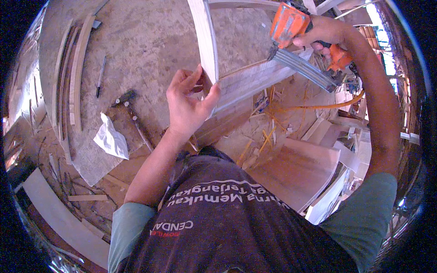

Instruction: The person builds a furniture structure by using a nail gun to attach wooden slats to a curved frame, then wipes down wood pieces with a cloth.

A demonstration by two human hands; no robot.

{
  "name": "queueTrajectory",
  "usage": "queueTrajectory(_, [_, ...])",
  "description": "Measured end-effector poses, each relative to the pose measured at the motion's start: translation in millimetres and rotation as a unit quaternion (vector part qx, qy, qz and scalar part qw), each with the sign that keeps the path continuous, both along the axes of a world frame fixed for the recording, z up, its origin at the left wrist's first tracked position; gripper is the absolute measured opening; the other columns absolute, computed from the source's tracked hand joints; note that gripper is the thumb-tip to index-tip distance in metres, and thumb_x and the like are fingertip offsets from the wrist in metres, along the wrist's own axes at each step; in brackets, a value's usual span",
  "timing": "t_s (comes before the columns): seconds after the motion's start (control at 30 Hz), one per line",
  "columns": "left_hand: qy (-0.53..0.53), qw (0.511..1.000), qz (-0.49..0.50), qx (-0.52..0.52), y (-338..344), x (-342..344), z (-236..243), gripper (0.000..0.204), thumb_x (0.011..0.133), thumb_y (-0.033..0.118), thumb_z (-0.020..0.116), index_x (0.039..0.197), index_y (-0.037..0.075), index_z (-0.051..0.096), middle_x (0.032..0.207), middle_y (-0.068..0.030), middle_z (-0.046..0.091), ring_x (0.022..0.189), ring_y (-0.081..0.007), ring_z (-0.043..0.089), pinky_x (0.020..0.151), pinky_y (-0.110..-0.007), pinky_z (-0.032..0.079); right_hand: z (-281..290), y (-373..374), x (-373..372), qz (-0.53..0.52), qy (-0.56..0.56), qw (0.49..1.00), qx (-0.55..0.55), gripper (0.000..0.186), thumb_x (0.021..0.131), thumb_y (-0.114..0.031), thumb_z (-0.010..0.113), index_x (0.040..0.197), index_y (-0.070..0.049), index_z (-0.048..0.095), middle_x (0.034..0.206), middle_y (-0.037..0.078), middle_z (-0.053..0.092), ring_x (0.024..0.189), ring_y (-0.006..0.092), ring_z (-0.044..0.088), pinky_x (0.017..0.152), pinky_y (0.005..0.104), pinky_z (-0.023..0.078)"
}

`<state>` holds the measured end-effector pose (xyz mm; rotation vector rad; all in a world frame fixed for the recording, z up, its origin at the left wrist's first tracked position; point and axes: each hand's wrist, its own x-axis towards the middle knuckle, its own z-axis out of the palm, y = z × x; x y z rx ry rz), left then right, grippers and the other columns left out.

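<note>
Orange, the nail gun (290, 23) fills my right hand (325, 32), fingers curled round it, right of the pale board (205, 41); my left hand (187, 103) pinches that board; 1 hammer (134, 118) lies left of the board.

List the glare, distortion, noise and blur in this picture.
Head view: glare burns out patches along the upper right edge; head view: black, speckled corners surround the rounded fisheye image; head view: the long pale board at lower left looks bowed; head view: the nail gun and left hand show no strong motion blur.
</note>
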<state>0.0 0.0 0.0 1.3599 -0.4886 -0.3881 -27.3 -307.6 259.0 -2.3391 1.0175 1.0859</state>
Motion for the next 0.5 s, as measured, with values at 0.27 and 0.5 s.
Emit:
queueTrajectory(0.27, [-0.03,0.999,-0.006,0.036,7,13,5,0.053,0.079,0.015,0.083,0.123,-0.009,0.068,0.092,-0.0103,0.06,0.082,-0.0174,0.067,0.073,-0.029,0.057,-6,4,7,0.016,-0.019,0.999,0.032,0.042,0.082,-0.044,0.08,0.099,-0.008,0.07,0.059,-0.004,0.05,0.041,0.0064,0.043,0.037,0.0256,0.036])
queueTrajectory(0.5, [-0.021,1.0,-0.002,0.01,4,12,-2,0.054,0.079,0.015,0.083,0.124,-0.01,0.067,0.093,-0.01,0.061,0.082,-0.0172,0.067,0.074,-0.029,0.057,2,-40,-12,-0.032,-0.014,0.999,-0.04,0.048,0.08,-0.041,0.082,0.109,-0.007,0.066,0.057,-0.002,0.05,0.04,0.0085,0.046,0.037,0.028,0.04])
